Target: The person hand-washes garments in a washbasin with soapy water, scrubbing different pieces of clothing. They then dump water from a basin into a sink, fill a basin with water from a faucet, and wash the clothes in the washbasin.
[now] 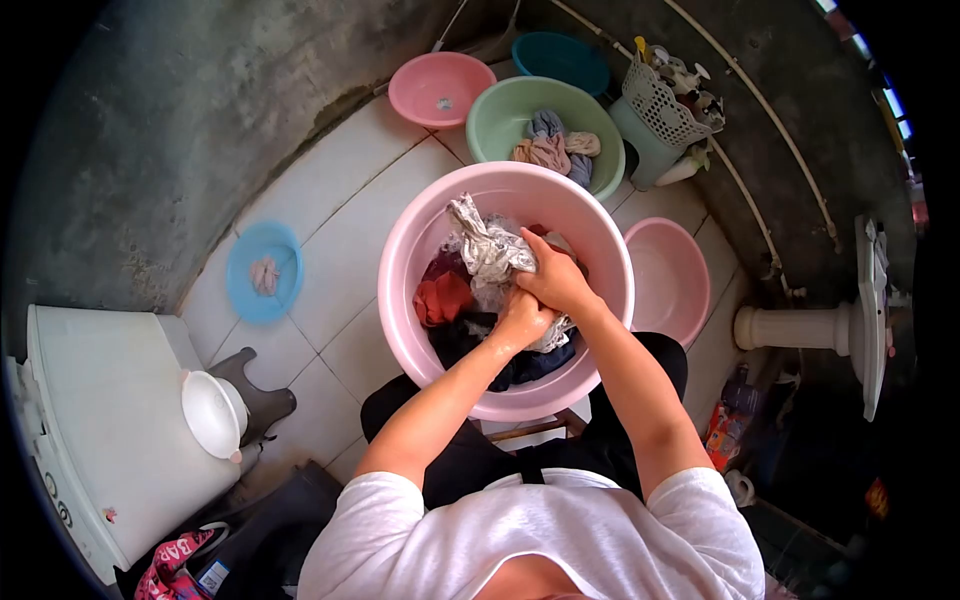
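Observation:
Both hands are over the big pink basin [393, 300] between the knees. My left hand [522, 318] is closed round the lower part of a white patterned garment [490, 248], wet suds showing on the skin. Pressed close against it, my right hand [556, 278] grips the same garment from above, its thumb lying along the cloth. One end of the garment sticks up toward the far left rim, and another part shows below the wrists. Around it in the basin lie a red cloth [442, 299], dark clothes [455, 342] and some suds. The hands hide part of the pile.
Behind stands a green basin [488, 120] with rolled clothes, beside a pink basin [420, 90] and a teal basin [560, 60]. Another pink basin [680, 275] is at right. A blue basin [240, 275] holds a small cloth. A white washing machine [100, 400] stands left.

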